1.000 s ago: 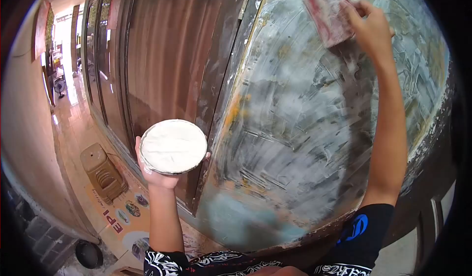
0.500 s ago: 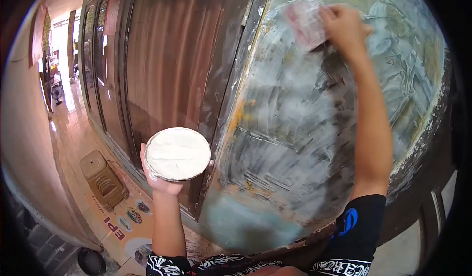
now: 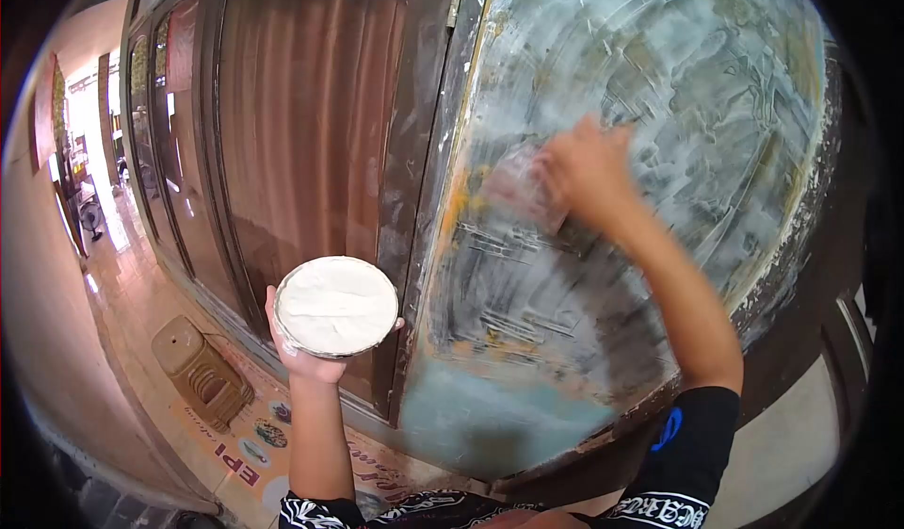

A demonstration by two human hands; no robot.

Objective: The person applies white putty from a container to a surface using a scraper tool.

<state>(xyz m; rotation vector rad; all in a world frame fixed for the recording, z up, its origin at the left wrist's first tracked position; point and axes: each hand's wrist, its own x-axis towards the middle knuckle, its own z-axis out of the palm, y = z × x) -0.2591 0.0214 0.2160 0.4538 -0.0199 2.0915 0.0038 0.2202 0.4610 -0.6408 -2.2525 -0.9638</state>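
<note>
My left hand [image 3: 315,361] holds up a round bowl of white paste [image 3: 336,306] from beneath, its fingers round the rim and its palm mostly hidden under it. Against the wall panel, my right hand [image 3: 586,173] grips a pinkish flat scraper [image 3: 524,188], blurred by motion. White smears and streaks cover much of the greenish-grey wall panel [image 3: 697,77], with darker patches and orange-yellow marks near its left edge. Below the smears a pale teal patch [image 3: 490,416] shows.
A dark-framed glass door with a brown curtain [image 3: 301,114] stands left of the panel. On the tiled floor lies a brown plastic stool [image 3: 200,369], beside a printed banner [image 3: 273,432]. A fan [image 3: 91,216] stands down the passage at far left.
My right hand and the scraper have moved down and to the left across the panel. More white streaks show on the upper part. The camera view has shifted slightly; my left hand still holds the bowl.
</note>
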